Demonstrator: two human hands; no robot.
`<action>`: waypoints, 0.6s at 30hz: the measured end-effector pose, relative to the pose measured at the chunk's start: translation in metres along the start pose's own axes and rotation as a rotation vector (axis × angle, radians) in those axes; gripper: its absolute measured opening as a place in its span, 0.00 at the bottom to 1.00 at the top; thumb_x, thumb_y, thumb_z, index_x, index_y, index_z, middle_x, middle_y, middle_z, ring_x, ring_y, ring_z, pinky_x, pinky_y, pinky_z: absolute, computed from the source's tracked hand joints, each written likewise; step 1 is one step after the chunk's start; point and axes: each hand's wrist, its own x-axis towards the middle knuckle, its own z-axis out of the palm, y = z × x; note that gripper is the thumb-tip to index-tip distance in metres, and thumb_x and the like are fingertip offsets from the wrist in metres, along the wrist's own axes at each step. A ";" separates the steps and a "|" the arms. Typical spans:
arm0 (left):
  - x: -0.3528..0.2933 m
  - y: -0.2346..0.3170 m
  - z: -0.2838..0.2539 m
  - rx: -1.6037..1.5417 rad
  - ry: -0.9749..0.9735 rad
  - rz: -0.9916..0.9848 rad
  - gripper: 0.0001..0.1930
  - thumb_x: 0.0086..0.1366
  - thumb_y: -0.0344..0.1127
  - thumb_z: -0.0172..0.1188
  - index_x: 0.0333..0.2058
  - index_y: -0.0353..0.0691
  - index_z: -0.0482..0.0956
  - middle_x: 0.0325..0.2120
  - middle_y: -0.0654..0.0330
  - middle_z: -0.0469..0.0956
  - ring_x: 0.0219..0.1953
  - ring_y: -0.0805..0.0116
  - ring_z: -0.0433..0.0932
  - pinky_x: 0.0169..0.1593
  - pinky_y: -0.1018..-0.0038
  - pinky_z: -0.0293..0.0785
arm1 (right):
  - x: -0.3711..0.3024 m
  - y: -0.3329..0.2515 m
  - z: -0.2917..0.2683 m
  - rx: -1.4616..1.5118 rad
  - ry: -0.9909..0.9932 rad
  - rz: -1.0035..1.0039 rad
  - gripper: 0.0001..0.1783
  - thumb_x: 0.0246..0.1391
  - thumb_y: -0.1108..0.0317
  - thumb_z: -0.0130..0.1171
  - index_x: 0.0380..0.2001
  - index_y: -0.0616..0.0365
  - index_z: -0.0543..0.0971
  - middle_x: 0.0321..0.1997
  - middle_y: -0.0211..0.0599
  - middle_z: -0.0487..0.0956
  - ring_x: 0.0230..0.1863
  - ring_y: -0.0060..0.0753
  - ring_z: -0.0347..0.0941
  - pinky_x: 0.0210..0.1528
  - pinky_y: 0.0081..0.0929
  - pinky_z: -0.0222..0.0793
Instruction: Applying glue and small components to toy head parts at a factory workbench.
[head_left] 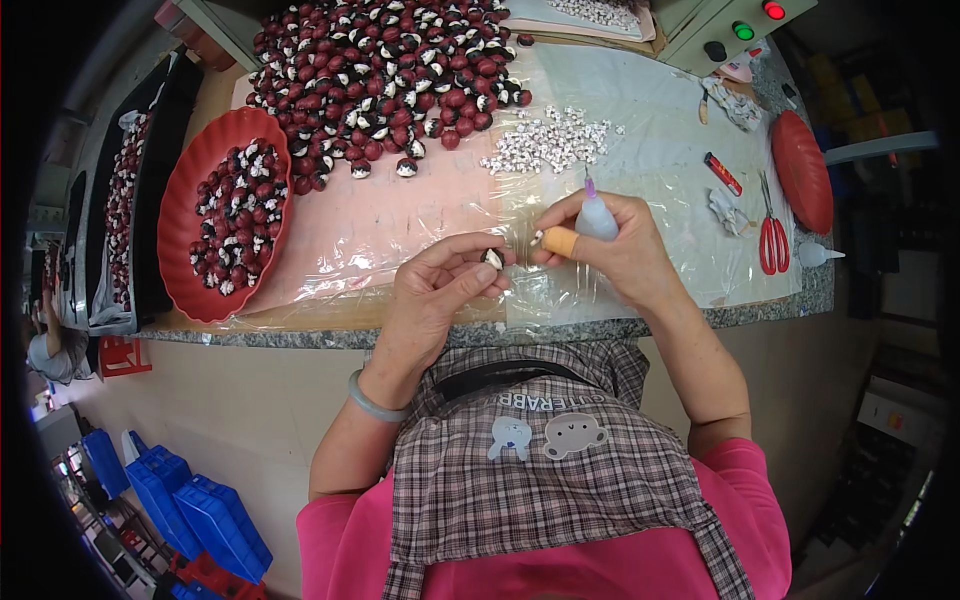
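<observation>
Between the thumb and fingers of my left hand (pixel 432 292) is a small round piece (pixel 493 259), black and white on the side that shows. My right hand (pixel 640 250) is wrapped round a pale squeeze bottle (pixel 597 219) whose purple nozzle with a thin needle tip points away from me. An orange finger cover (pixel 561 241) sits on that hand's thumb, and a tiny white piece (pixel 537 239) is pinched at its fingertips. The hands are close but apart, above the plastic-covered bench. Beyond them lies a scatter of tiny white pieces (pixel 550 142).
A large heap of dark red, black and white balls (pixel 385 90) covers the bench's far left. The scalloped red dish (pixel 172 225) at left holds more. On the right lie red-handled scissors (pixel 773 243), a red tube (pixel 723 173), crumpled tissue (pixel 730 212) and another red dish (pixel 801 170).
</observation>
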 end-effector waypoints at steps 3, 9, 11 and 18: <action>-0.001 0.002 0.006 0.070 -0.004 0.007 0.16 0.64 0.27 0.56 0.51 0.33 0.73 0.39 0.57 0.79 0.36 0.74 0.78 0.41 0.80 0.75 | -0.010 0.005 0.013 0.030 0.022 -0.039 0.06 0.50 0.79 0.61 0.34 0.69 0.78 0.32 0.40 0.80 0.33 0.28 0.79 0.35 0.21 0.76; -0.004 0.001 0.010 0.193 0.022 -0.003 0.16 0.64 0.27 0.56 0.52 0.34 0.72 0.35 0.60 0.79 0.37 0.75 0.78 0.41 0.82 0.75 | -0.017 0.019 0.022 -0.157 0.129 -0.132 0.07 0.49 0.79 0.63 0.33 0.68 0.79 0.32 0.37 0.80 0.32 0.25 0.78 0.36 0.20 0.76; -0.004 -0.001 0.010 0.196 0.017 -0.004 0.17 0.64 0.27 0.57 0.52 0.34 0.72 0.35 0.61 0.78 0.37 0.76 0.78 0.41 0.82 0.75 | -0.018 0.016 0.023 -0.250 0.135 -0.132 0.07 0.47 0.78 0.65 0.32 0.66 0.80 0.31 0.35 0.81 0.33 0.23 0.78 0.35 0.19 0.75; -0.005 -0.002 0.018 0.350 0.066 0.148 0.13 0.62 0.24 0.57 0.47 0.31 0.76 0.33 0.58 0.78 0.35 0.73 0.80 0.39 0.79 0.77 | -0.017 0.026 0.028 -0.447 0.172 -0.357 0.07 0.44 0.75 0.67 0.29 0.61 0.81 0.27 0.37 0.80 0.29 0.27 0.77 0.31 0.22 0.71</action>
